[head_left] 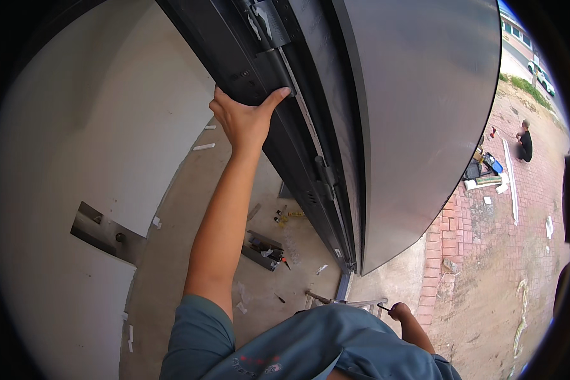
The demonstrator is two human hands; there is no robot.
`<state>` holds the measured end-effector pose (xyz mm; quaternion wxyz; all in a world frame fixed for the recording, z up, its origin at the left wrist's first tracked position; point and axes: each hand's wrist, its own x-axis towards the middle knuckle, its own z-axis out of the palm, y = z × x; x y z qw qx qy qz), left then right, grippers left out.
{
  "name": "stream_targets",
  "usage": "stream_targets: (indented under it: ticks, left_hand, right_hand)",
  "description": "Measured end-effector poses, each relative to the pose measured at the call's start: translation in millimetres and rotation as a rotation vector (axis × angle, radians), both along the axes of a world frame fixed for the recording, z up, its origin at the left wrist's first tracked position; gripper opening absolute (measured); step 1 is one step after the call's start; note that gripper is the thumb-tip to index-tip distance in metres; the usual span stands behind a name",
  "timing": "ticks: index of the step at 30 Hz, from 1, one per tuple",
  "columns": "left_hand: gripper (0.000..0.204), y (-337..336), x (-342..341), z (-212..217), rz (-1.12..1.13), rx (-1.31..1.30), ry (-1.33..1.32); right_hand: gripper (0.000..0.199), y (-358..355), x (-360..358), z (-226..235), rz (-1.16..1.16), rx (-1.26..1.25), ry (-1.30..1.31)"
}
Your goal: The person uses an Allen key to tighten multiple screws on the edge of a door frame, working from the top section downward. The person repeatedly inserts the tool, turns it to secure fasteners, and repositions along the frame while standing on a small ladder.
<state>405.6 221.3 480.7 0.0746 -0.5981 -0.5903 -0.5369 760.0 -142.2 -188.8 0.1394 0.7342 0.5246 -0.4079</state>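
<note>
A dark metal door frame [196,38] runs from the top down to the floor, with a large grey door leaf [418,114] standing open to its right. My left hand [242,120] grips the frame, its fingers hooked over the left edge and the thumb pressed by the lower end of the upper hinge [273,69]. A lower hinge [325,177] sits further down the same joint. Low at the right, my right hand [399,311] is closed around a thin dark tool [384,308] whose kind I cannot make out. Beside it stands a metal stepladder [367,302], mostly hidden by my body.
On the floor at left lies an open toolbox [265,251] with loose tools around it. A white wall [63,158] with a rectangular opening rises at far left. Outside, a person [524,142] squats on red paving near bags, tools and a long white strip [510,180].
</note>
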Motion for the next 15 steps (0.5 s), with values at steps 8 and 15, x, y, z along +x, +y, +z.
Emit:
stream_targets:
  ticks: [8,15]
  left_hand:
    - [0.137,13.2,5.6,-5.8,-0.155,0.090,-0.084]
    - [0.108,20.4,-0.3,-20.3,-0.246,0.288,-0.066]
  right_hand:
    - [0.031,-10.9,-11.1,-17.2,-0.006,-0.138,0.022]
    - [0.023,-1.8,-9.0,-14.5,-0.121,-0.031,0.098]
